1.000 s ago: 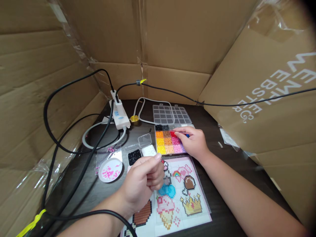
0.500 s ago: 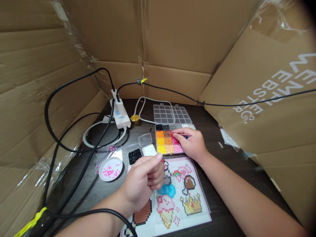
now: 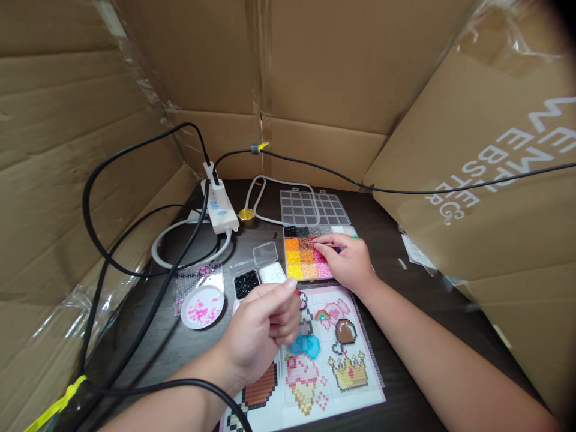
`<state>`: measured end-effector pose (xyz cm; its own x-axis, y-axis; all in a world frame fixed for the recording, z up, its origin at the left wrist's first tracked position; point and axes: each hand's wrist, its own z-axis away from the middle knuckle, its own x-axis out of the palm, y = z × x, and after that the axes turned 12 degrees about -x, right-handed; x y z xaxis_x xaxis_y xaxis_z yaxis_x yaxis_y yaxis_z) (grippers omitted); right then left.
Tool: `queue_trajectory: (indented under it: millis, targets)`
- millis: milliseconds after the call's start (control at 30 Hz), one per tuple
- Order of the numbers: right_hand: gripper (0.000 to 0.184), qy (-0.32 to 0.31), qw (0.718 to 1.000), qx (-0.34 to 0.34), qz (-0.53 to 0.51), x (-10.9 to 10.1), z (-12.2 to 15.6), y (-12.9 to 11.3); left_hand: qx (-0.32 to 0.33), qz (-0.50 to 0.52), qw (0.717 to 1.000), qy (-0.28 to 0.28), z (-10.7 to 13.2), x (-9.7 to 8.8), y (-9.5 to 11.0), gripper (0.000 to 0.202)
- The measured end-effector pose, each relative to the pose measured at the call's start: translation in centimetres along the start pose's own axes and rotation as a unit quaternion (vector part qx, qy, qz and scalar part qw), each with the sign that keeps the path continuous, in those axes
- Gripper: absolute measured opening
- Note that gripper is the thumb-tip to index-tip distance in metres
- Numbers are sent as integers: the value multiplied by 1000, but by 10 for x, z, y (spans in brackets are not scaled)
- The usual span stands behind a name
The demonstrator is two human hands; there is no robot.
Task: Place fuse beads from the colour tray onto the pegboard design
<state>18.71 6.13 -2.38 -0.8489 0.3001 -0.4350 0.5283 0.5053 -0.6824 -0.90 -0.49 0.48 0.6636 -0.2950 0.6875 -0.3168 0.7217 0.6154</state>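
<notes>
My right hand (image 3: 348,258) pinches thin pink tweezers (image 3: 327,243), whose tips point left over the brown beads of the bead box (image 3: 293,257). The box has several compartments of black, grey, orange, yellow, red and pink beads; my hand covers part of its right side. My left hand (image 3: 267,327) is closed in a fist, thumb on top, above the pattern sheet (image 3: 326,393); whether anything is inside cannot be seen. On the sheet are pixel pictures, among them a crown (image 3: 350,373) and an ice cream cone (image 3: 302,384), with a clear pegboard over at least part of it.
Left of the sheet are a white dish (image 3: 202,308) of pink beads, a clear pegboard (image 3: 184,282), and small boxes of black beads (image 3: 246,283) and white beads (image 3: 272,273). A power strip (image 3: 220,210), black cables (image 3: 155,312) and a gold cup (image 3: 246,217) stand farther back. Cardboard walls (image 3: 324,144) surround the table.
</notes>
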Motion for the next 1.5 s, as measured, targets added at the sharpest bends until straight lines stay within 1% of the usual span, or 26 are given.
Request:
queue_trajectory:
  millis: [433, 600, 900, 1000, 1100, 1200, 1267, 1333, 1400, 1500]
  targets:
    - [8, 2, 1000, -1, -7, 2, 1, 5, -2, 2, 1000, 5, 0, 2, 0, 53]
    - [8, 0, 1000, -7, -7, 2, 0, 4, 3, -3, 1000, 10, 0, 1, 0, 52]
    - [9, 5, 1000, -13, 2, 0, -1, 1, 3, -8, 1000, 3, 0, 1, 0, 53]
    - [10, 15, 1000, -9, -7, -3, -1, -4, -1, -12, 1000, -1, -1, 0, 0, 53]
    - [10, 43, 999, -5, -32, -16, -1, -17, 5, -16, 1000, -3, -1, 1, 1, 51]
    - [8, 79, 995, -17, -58, -38, 4, -38, 12, -21, 1000, -6, -2, 1, 1, 50]
    - [8, 86, 995, -30, -49, -55, 13, -51, 15, -22, 1000, -11, -3, 1, 2, 51]
    - [10, 75, 996, -42, -30, -71, 28, -60, 19, -24, 999, -11, -4, 1, 3, 50]
    - [14, 53, 997, -39, -31, -85, 50, -63, 22, -24, 999, -9, -4, 2, 3, 50]
    - [15, 2, 999, 4, -52, -100, 86, -58, 19, -30, 999, -6, -4, 2, 4, 50]
